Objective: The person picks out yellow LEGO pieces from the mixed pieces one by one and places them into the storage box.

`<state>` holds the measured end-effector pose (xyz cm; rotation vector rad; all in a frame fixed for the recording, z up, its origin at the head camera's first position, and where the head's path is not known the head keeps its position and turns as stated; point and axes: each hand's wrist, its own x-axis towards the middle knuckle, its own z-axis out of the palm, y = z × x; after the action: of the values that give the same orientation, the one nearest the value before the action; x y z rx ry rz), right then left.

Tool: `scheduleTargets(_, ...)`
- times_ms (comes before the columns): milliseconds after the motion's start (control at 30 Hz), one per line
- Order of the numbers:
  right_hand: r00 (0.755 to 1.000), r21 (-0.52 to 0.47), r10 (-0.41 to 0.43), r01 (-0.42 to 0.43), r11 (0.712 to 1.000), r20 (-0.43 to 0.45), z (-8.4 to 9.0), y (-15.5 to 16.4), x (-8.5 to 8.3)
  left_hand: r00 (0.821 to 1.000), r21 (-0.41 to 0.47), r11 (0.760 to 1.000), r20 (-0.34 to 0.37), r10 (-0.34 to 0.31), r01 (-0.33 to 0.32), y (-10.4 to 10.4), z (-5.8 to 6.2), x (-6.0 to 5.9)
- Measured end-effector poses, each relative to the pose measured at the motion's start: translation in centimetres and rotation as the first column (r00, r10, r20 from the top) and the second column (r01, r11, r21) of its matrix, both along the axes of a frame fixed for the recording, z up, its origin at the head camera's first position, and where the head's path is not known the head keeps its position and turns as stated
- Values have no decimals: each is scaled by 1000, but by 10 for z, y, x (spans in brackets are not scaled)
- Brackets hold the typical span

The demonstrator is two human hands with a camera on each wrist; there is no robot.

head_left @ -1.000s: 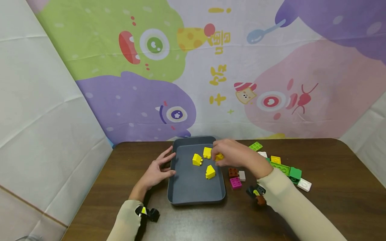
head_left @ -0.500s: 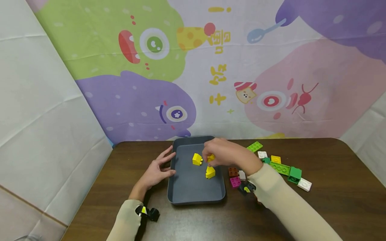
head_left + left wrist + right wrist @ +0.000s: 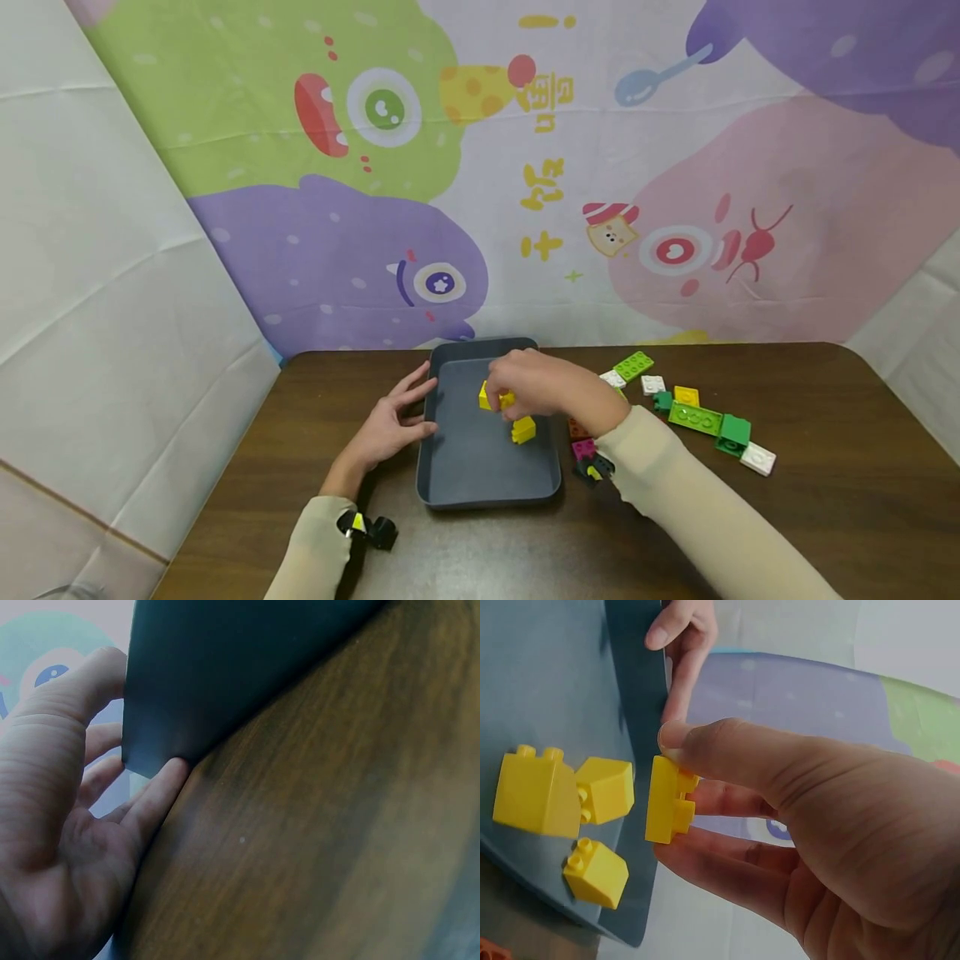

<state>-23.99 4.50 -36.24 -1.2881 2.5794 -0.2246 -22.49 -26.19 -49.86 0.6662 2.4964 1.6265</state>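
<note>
A dark grey tray (image 3: pixel 487 477) lies on the wooden table. My left hand (image 3: pixel 384 429) touches its left wall with the fingers spread. In the left wrist view the thumb and fingertips rest at the tray's outer side. Over the tray, my right hand (image 3: pixel 543 383) pinches a flat yellow building brick (image 3: pixel 662 799) between thumb and fingers, its studs facing the palm. Inside the tray are three yellow sloped bricks, seen in the right wrist view: one large brick (image 3: pixel 534 793), a second brick (image 3: pixel 606 789) beside it, and a third brick (image 3: pixel 597 874) near the wall.
Right of the tray lie loose bricks: a lime plate (image 3: pixel 633 366), a white brick (image 3: pixel 652 385), a yellow brick (image 3: pixel 686 396), a long lime brick (image 3: pixel 695 418), a green brick (image 3: pixel 733 433) and a magenta brick (image 3: pixel 582 450). A printed cloth (image 3: pixel 555 308) hangs behind the table.
My right hand has moved left over the tray with the flat yellow brick, from near its right wall to above the sloped bricks. The left hand stays put.
</note>
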Motion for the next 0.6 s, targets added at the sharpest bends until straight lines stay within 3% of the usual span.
scheduleTargets(600,998,31,58,-59,998,18,3,-31,3,1000,0,1000,16,-2,2,-1,-1,-1)
